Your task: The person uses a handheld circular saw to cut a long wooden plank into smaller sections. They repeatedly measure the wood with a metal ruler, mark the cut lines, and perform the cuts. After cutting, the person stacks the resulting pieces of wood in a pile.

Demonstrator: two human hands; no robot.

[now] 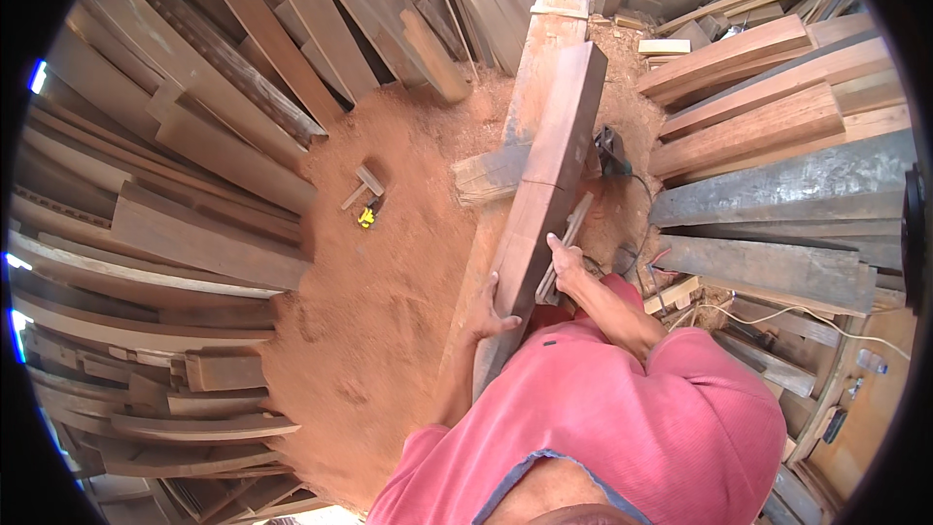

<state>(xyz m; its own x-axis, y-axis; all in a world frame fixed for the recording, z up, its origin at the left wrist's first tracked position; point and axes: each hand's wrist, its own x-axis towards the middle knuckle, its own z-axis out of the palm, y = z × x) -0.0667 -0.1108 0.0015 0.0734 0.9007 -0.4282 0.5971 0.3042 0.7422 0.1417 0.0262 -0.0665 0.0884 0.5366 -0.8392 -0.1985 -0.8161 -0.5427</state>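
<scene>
A long dark reddish wooden plank (550, 185) lies lengthwise on a paler timber beam (540, 49) that runs away from me. My left hand (489, 311) presses flat against the plank's left edge near its close end. My right hand (563, 259) grips the plank's right edge a little farther up. A thin pale strip of wood (569, 238) lies beside the plank just under my right hand. My pink shirt fills the lower middle of the view.
Reddish sawdust (379, 292) covers the ground to the left, with a small wooden offcut and a yellow object (365, 218) on it. Leaning boards (194, 185) stack along the left. Thick planks (768, 136) pile up on the right, with a power tool (612, 151) and cables beside the beam.
</scene>
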